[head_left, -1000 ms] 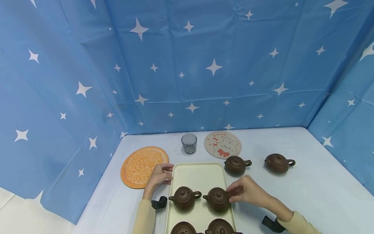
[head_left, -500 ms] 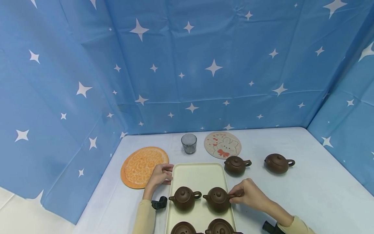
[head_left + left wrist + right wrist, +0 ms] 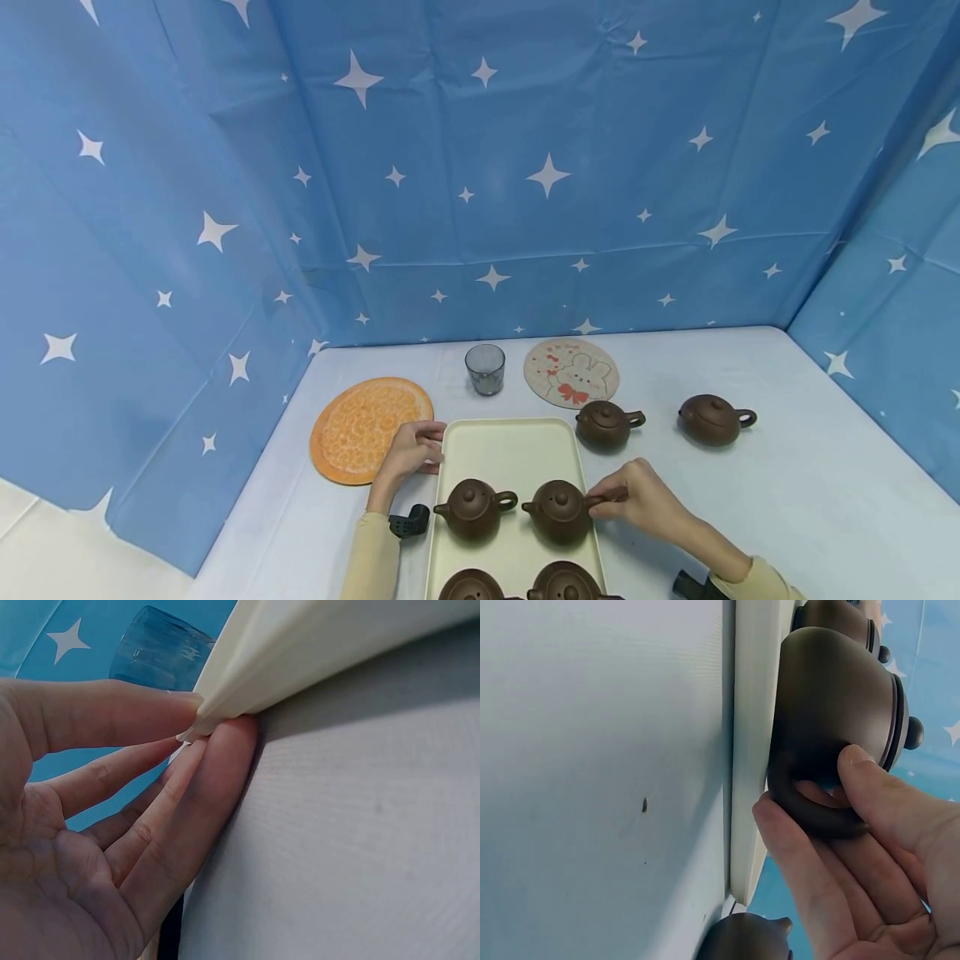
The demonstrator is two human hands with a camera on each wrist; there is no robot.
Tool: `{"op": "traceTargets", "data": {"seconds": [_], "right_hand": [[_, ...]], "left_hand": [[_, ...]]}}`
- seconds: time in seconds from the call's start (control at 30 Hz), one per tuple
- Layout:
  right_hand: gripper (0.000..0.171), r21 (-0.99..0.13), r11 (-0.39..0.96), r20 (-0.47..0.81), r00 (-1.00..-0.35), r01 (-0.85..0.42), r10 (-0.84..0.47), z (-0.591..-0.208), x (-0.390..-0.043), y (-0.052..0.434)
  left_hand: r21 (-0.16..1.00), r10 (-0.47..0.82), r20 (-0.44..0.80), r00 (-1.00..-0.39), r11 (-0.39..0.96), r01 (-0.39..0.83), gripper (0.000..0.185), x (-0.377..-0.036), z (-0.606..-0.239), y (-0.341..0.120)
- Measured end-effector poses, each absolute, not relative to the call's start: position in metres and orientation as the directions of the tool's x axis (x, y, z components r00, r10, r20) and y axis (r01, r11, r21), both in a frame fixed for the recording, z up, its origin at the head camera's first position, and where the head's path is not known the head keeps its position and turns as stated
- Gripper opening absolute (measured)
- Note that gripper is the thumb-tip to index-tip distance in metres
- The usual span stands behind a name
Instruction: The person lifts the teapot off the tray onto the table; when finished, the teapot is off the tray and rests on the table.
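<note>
A cream tray carries several dark brown teapots. My left hand pinches the tray's left rim between thumb and fingers; the left wrist view gives a close look at that rim. On the tray's right side sits a round lidded teapot, its spout turned left. Its loop handle is in the grip of my right hand, with the thumb near the pot's body and the fingers curled beneath. Beside it stands a matching teapot, and two more are cut off by the frame's bottom edge.
Two flatter teapots, one near and one farther right, stand on the white table right of the tray. Behind it are a grey glass and a round rabbit mat. An orange round mat lies left, near my left hand.
My right hand has shifted slightly right and down from the teapot's side, and the handle now shows between its fingers. My left hand and the tray stay in place.
</note>
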State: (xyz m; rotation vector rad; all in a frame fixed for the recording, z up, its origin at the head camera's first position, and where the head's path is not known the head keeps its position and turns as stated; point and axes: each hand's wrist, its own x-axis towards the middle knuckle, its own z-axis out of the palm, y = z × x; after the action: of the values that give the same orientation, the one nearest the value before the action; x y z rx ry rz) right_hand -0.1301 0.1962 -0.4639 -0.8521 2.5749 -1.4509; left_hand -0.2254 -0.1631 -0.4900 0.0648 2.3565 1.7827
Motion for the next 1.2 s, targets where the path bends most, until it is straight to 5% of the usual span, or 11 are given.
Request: {"op": "traceTargets", "data": {"seconds": [0.7, 1.2], "right_hand": [[0.013, -0.782, 0.35, 0.277, -0.791, -0.515, -0.546, -0.439, -0.141, 0.24], [0.017, -0.743, 0.394, 0.314, -0.802, -0.541, -0.509, -0.428, -0.144, 0.312]], "left_hand": [[0.963, 0.151, -0.124, -0.981, 0.257, -0.082, 0.054, -0.225, -0.49, -0.162], [0.965, 0.185, -0.119, -0.975, 0.255, -0.07, 0.051, -0.204, -0.456, -0.159]]}}
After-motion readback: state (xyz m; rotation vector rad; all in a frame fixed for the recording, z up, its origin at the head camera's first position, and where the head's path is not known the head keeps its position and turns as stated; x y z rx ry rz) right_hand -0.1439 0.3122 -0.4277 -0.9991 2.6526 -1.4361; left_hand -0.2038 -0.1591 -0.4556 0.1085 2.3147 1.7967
